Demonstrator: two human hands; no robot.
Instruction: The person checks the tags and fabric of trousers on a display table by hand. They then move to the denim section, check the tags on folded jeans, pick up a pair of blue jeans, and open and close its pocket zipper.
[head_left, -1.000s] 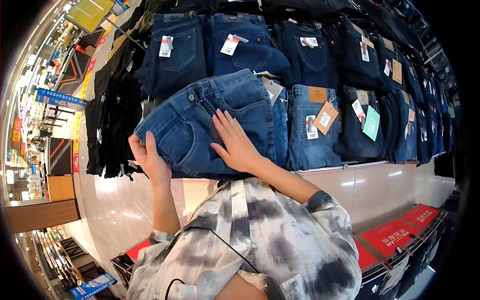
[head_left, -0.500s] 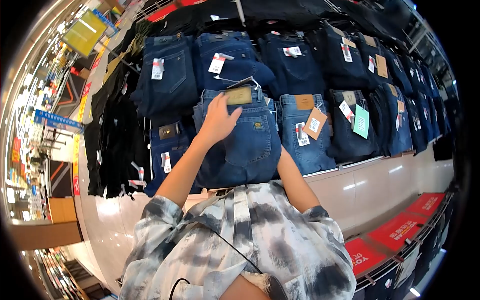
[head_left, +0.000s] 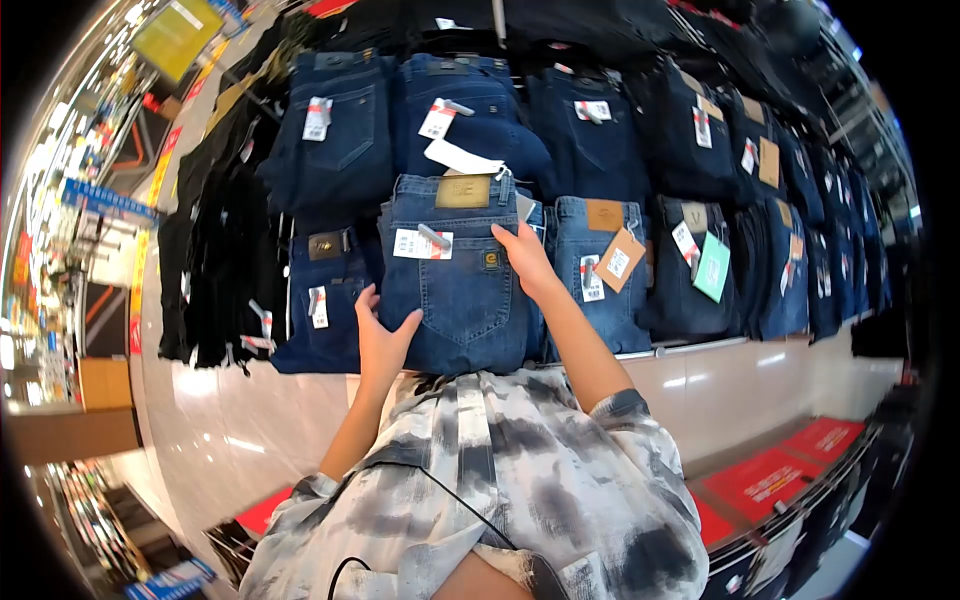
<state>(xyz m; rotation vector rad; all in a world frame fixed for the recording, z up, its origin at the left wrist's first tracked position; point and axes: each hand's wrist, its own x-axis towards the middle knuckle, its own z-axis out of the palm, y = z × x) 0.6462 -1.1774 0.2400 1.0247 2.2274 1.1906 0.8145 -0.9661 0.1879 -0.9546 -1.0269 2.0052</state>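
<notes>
In front of me lies a folded pair of blue jeans [head_left: 465, 290] with a tan waistband patch and a small square pocket emblem. A white price tag [head_left: 410, 244] with a grey clip rests on its back pocket. My left hand [head_left: 385, 338] is at the lower left edge of the jeans, thumb and forefinger spread apart. My right hand [head_left: 526, 258] grips the right edge, thumb on top and the other fingers mostly hidden. Above the waistband is a white hang tag [head_left: 463, 157]. Darker jeans [head_left: 325, 265] lie just left of my left hand.
Lighter jeans [head_left: 605, 285] with a brown tag and black jeans [head_left: 690, 270] with a green tag lie to the right. More folded jeans [head_left: 335, 140] fill the row behind. Dark garments [head_left: 225, 230] hang at the left. Red signs [head_left: 780, 480] top a rack at lower right.
My left hand has moved from the waistband down to the lower left edge, uncovering the price tag. My right hand has come up onto the right edge. The hang tag now lies white side up.
</notes>
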